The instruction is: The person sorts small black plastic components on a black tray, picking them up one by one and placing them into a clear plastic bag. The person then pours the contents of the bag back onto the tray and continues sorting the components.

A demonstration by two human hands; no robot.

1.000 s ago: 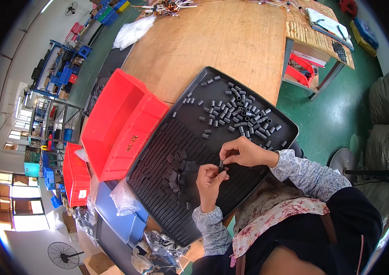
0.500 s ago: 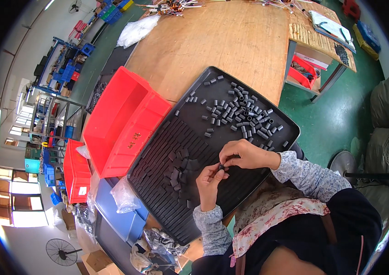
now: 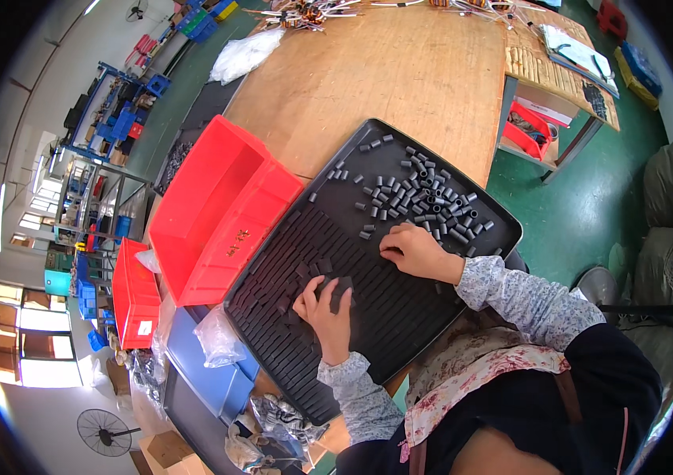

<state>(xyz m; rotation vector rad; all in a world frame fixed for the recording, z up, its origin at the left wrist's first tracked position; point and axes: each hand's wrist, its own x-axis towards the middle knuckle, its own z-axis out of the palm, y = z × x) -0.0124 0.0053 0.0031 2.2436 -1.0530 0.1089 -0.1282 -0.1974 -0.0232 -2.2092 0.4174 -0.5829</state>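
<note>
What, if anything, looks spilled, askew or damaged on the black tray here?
Nothing stands out. The small dark tubes lie in a loose heap on the far part of the black grooved tray, all inside its rim. The right hand rests at the heap's near edge, the left hand on the grooves. The red bin sits upright beside the tray.

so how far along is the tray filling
Early. A small cluster of sleeves already sits in the tray's grooves by the left hand, which rests there. The right hand is at the edge of the loose pile. Left: most grooves look unfilled and the pile is still large.
</note>
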